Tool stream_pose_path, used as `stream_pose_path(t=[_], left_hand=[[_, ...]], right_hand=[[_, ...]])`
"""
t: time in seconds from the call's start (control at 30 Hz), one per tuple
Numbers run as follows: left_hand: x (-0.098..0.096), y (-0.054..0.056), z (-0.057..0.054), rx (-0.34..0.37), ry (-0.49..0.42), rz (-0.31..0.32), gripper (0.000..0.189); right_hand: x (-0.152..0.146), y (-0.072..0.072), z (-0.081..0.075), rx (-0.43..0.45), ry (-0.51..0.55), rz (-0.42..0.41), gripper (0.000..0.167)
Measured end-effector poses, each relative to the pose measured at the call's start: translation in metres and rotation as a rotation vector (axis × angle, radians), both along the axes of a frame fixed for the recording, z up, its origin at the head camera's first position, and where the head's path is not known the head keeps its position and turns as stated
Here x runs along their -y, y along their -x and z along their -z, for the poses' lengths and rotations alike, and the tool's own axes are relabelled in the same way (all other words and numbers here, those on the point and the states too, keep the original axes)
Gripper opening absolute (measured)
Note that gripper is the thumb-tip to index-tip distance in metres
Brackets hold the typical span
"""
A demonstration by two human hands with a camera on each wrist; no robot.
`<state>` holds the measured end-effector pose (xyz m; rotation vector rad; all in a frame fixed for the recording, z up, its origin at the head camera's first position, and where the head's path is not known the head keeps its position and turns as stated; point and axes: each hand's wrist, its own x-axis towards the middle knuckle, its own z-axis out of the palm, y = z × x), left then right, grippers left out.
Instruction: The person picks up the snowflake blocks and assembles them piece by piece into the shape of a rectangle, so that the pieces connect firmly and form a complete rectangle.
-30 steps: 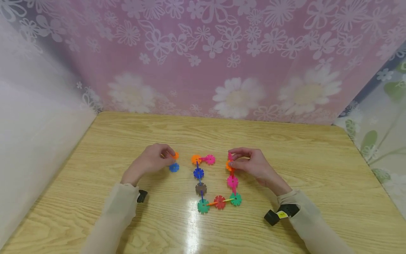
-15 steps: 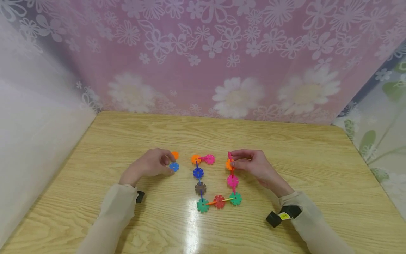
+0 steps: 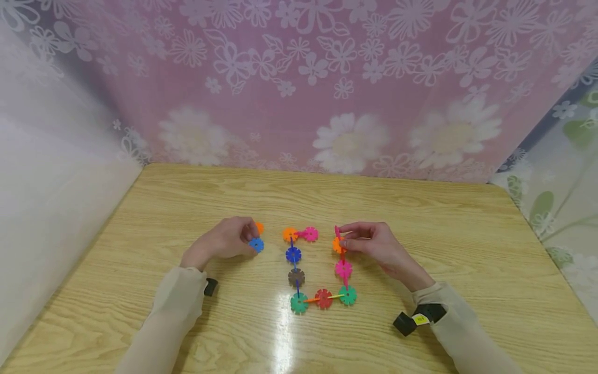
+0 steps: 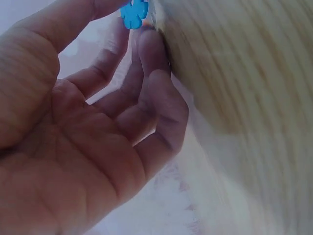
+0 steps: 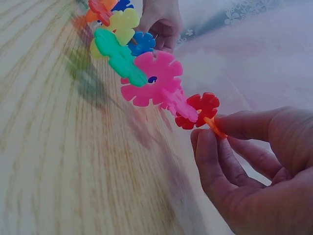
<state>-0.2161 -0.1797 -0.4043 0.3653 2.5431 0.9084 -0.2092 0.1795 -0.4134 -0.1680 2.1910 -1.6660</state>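
A chain of slotted, flower-shaped plastic discs forms a U-like outline on the table, with a red disc point(image 3: 323, 298) in its near side. At the far end of its right side, my right hand point(image 3: 380, 246) pinches an orange disc point(image 3: 338, 245) between thumb and fingertip; a pink disc point(image 3: 337, 231) stands edge-on just beyond. My left hand point(image 3: 229, 239) pinches a loose blue disc point(image 3: 256, 245), which shows between thumb and fingertips in the left wrist view. Right behind it lies a loose orange disc point(image 3: 260, 227), partly hidden by the fingers.
The chain's left side ends in another orange disc point(image 3: 289, 235) and a pink disc point(image 3: 311, 234), leaving a gap before the right side. Everything lies on a wood-grain table point(image 3: 420, 213) with a floral curtain point(image 3: 280, 104) behind. Both wrists wear black straps.
My left hand has shifted from the loose orange disc to the blue one and now pinches it. The right hand keeps its pinch on the chain, which has moved only slightly.
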Motion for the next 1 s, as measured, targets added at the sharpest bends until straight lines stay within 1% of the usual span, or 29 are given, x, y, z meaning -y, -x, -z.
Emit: stream_pose_path(t=[0.07,0.13,0.17,0.27,0.33,0.4,0.47,0.5,0.6,0.77,0.87,1.0], left_hand=[[0.001,0.001,0.002,-0.001,-0.041,-0.011,0.023],[0.0,0.002,0.003,-0.02,-0.096,-0.043,0.018],[0.0,0.003,0.002,-0.025,-0.14,-0.065,0.016],[-0.007,0.004,-0.001,-0.028,-0.286,-0.17,0.015],[-0.016,0.004,-0.004,-0.023,-0.392,-0.234,0.019],[-0.028,0.005,-0.007,-0.003,-0.501,-0.282,0.021],[-0.043,0.005,-0.009,0.013,-0.59,-0.296,0.023],[-0.05,0.006,-0.01,0.018,-0.619,-0.295,0.024],[-0.072,0.007,-0.011,0.045,-0.69,-0.29,0.023],[-0.097,0.011,-0.011,0.084,-0.753,-0.302,0.022],[-0.107,0.013,-0.011,0.086,-0.757,-0.307,0.021],[-0.117,0.016,-0.009,0.082,-0.749,-0.293,0.02]], right_hand=[[0.0,0.0,0.0,-0.004,0.01,-0.007,0.041],[0.0,0.0,0.0,-0.002,0.019,-0.01,0.041],[0.0,-0.001,-0.001,-0.001,0.021,-0.01,0.041],[0.0,-0.002,-0.001,0.002,0.028,-0.009,0.041],[0.0,-0.002,-0.002,0.002,0.03,-0.002,0.041],[0.0,-0.002,-0.002,-0.002,0.03,0.007,0.041],[0.0,-0.003,-0.003,-0.007,0.031,0.016,0.04],[0.0,-0.003,-0.003,-0.01,0.036,0.021,0.04],[0.0,-0.004,-0.003,-0.02,0.059,0.03,0.038],[0.003,-0.006,-0.003,-0.049,0.09,0.041,0.035],[0.004,-0.006,-0.003,-0.072,0.088,0.04,0.033],[0.005,-0.006,-0.002,-0.083,0.091,0.033,0.032]])
